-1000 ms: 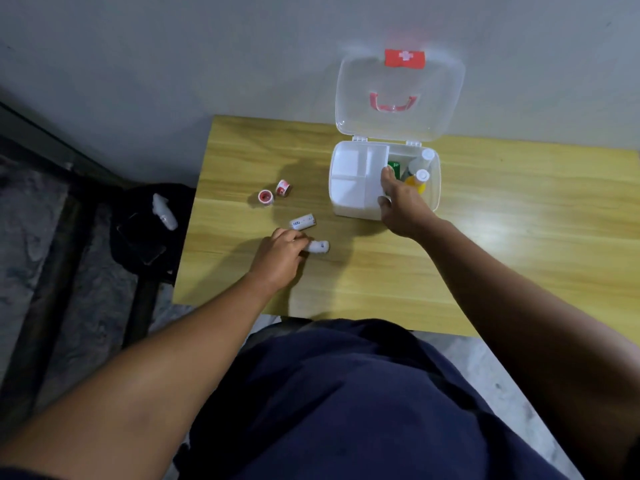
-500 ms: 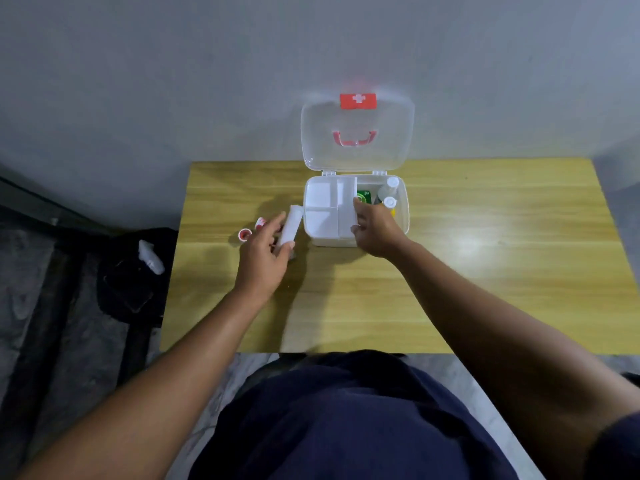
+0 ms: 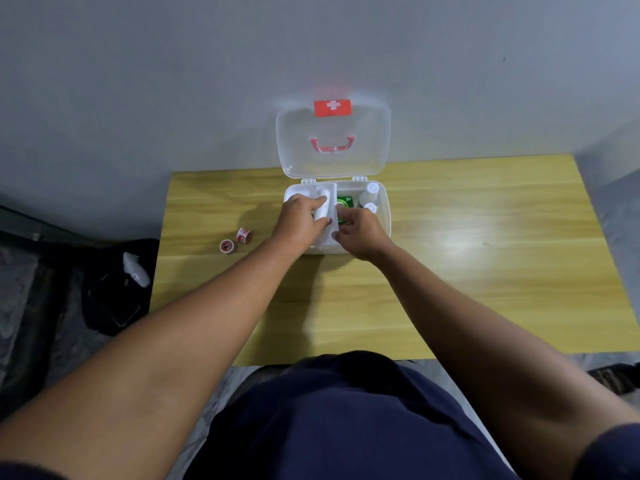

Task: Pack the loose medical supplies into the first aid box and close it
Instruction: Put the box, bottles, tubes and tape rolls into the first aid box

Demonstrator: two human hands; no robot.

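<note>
Your left hand [image 3: 300,220] grips a white roll [image 3: 320,206] over the box [image 3: 383,216]; your right hand [image 3: 360,232], just right of it, pinches the tray's [image 3: 333,216] edge.

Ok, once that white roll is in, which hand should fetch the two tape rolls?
Left. The left hand is nearer the tape rolls lying left of the box; the right hand sits at the box.

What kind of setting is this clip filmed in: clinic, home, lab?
Probably a plain room at home or a bare recording space, not a clinic. A small wooden table stands against an unadorned grey wall, with a dark bag on a stone-patterned floor. No medical furniture shows.
</note>
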